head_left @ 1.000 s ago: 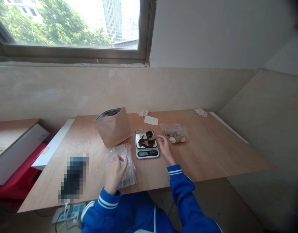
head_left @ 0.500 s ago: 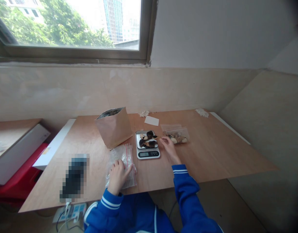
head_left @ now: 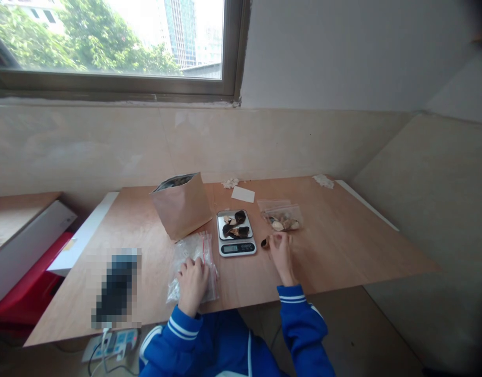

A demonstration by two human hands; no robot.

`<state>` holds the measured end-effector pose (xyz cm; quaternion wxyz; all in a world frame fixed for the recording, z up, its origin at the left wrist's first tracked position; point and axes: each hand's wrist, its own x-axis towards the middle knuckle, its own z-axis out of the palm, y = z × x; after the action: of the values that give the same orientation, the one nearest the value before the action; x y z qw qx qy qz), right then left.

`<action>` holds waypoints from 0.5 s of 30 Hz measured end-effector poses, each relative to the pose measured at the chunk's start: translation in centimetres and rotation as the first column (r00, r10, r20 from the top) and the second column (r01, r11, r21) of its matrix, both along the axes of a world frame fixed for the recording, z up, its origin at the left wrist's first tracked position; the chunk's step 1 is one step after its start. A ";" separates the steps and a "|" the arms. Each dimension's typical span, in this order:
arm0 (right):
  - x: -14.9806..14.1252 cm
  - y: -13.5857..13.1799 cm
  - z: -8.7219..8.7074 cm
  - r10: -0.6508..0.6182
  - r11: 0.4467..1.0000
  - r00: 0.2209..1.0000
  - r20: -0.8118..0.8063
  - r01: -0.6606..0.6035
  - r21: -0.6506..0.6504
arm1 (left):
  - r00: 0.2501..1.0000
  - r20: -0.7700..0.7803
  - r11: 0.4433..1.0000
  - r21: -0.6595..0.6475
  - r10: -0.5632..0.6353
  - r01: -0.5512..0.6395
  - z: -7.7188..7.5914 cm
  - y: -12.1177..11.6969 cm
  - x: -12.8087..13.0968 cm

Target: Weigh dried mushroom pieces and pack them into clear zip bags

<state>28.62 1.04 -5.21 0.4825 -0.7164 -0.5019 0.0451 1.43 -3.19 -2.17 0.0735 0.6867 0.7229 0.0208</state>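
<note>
My left hand (head_left: 193, 283) lies on a stack of clear zip bags (head_left: 188, 246), its fingers bent loosely and slightly apart. A small dark, curled dried piece (head_left: 264, 243) is pinched in the fingers of my right hand (head_left: 281, 255), low over the table to the right of the scale. On the platform of the white digital kitchen scale (head_left: 238, 248) lie a few dark brown and cream dried pieces (head_left: 236, 230). Behind my right hand is a clear zip bag with similar pieces (head_left: 285, 222) in it.
An upright brown paper pouch (head_left: 184, 207) stands open behind the zip bags. Beyond the scale lie a white card (head_left: 243, 194) and crumpled whitish scraps (head_left: 230, 183); more scraps (head_left: 323, 181) are at the far right. A blurred-out dark object (head_left: 117, 288) lies left, above a power strip (head_left: 111, 343).
My right hand has moved from the scale's right edge toward me and slightly right, carrying a dark dried piece. My left hand stays on the zip bags.
</note>
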 end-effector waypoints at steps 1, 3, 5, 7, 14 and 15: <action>-1.1 -0.3 0.7 0.022 1.000 1.000 -0.006 -0.022 -0.022 | 1.000 0.003 1.000 0.022 0.000 0.000 -0.1 0.0 0.0; -3.7 -1.2 1.8 0.138 0.985 0.990 -0.023 -0.140 -0.100 | 1.000 0.025 0.998 0.057 -0.004 0.002 -0.6 0.1 -0.2; -6.8 -2.3 2.5 0.309 0.932 0.950 -0.035 -0.310 -0.186 | 0.997 0.071 0.998 0.068 -0.018 0.013 -1.2 0.5 -0.5; -9.7 -3.4 2.8 0.453 0.853 0.889 -0.066 -0.454 -0.258 | 0.991 0.123 0.997 0.063 -0.056 0.049 -1.9 0.9 -1.0; -15.7 -5.3 2.4 0.585 0.721 0.776 -0.235 -0.630 -0.288 | 0.864 0.462 0.977 0.168 -0.198 0.134 -2.2 1.4 -2.8; -15.9 -5.2 2.4 0.570 0.730 0.775 -0.273 -0.630 -0.265 | 0.826 0.523 0.972 0.203 -0.212 0.121 -1.8 1.3 -2.9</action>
<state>12.71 -4.17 -2.81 0.3516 -0.5805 -0.6472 0.3471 -1.45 -1.91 -3.97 0.2202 0.7170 0.6058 0.2653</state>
